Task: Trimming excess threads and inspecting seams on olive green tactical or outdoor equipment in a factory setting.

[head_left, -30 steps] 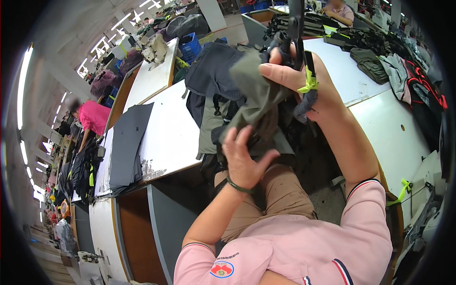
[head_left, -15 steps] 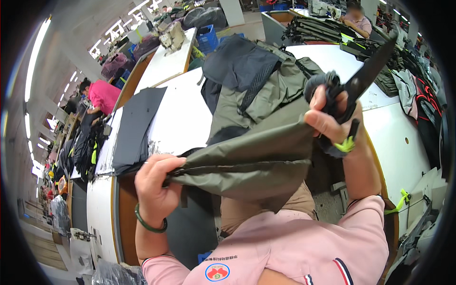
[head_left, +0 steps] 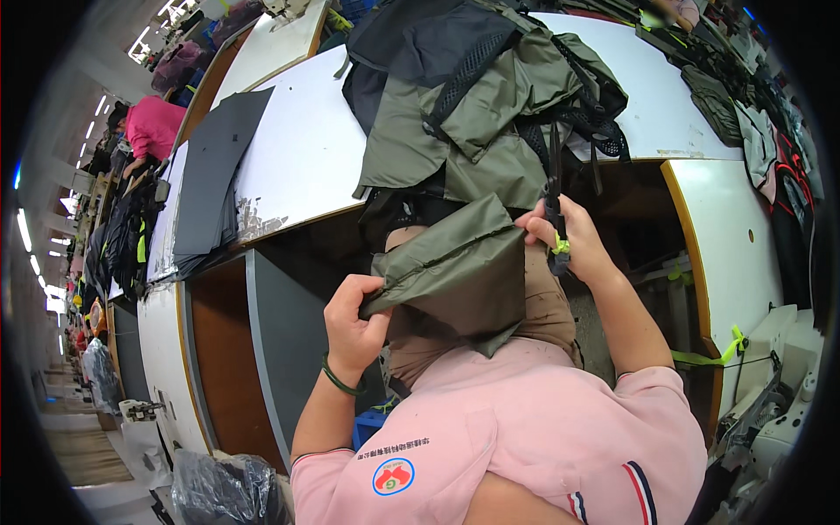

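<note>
Over my lap hangs an olive-green fabric piece (head_left: pixel 464 271), with a folded seam running along it. My left hand (head_left: pixel 353 322), wearing a green bangle (head_left: pixel 341 374), pinches its left edge. At the upper right corner my right hand (head_left: pixel 573 232) grips the same fabric between thumb and fingers. That hand also holds black scissors (head_left: pixel 553 179), seen nearly edge-on, with a yellow-green strip tied on them. Just beyond lies a heap of olive and black fabric with mesh strips (head_left: pixel 490 96), overhanging the table's front edge.
A white table (head_left: pixel 297 166) curves around in front. Stacked dark grey panels (head_left: pixel 219 166) lie on it at left. A yellow-green strip (head_left: pixel 722 354) is tied near the machine parts at right. Dark garments (head_left: pixel 779 201) hang at far right. Someone in pink (head_left: pixel 153 127) works at far left.
Both hands have come lower and closer together, bringing the fabric down over my lap. The scissors have swung from pointing up and right to nearly upright. The view has tilted downward.
</note>
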A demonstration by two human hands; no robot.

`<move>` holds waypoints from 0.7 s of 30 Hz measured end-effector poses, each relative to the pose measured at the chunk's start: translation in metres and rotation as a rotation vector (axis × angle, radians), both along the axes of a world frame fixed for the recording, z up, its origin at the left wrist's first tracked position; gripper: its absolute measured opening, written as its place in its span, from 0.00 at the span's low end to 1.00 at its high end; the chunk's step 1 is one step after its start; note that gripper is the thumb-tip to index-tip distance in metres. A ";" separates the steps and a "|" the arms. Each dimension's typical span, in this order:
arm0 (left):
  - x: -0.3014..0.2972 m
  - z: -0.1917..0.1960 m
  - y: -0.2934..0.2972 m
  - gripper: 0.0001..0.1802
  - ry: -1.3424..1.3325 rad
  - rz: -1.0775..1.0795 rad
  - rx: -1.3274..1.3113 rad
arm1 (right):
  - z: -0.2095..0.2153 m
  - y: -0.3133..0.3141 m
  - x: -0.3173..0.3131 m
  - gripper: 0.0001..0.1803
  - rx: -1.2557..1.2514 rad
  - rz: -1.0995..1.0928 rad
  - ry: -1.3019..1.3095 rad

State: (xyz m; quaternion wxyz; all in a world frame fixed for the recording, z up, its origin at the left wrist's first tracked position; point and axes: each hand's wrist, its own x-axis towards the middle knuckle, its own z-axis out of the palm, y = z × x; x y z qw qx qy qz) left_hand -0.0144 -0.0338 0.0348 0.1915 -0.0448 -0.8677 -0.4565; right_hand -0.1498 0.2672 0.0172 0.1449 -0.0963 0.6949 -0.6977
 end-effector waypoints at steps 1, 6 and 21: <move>0.001 -0.002 0.002 0.12 -0.006 -0.001 0.001 | -0.003 -0.003 -0.004 0.12 -0.003 0.009 0.018; 0.000 0.006 0.005 0.20 0.000 -0.143 -0.038 | 0.008 -0.011 -0.010 0.14 -0.108 0.101 -0.128; -0.066 0.030 0.025 0.04 0.014 -0.376 -0.258 | 0.030 -0.015 0.003 0.15 -0.058 0.238 0.177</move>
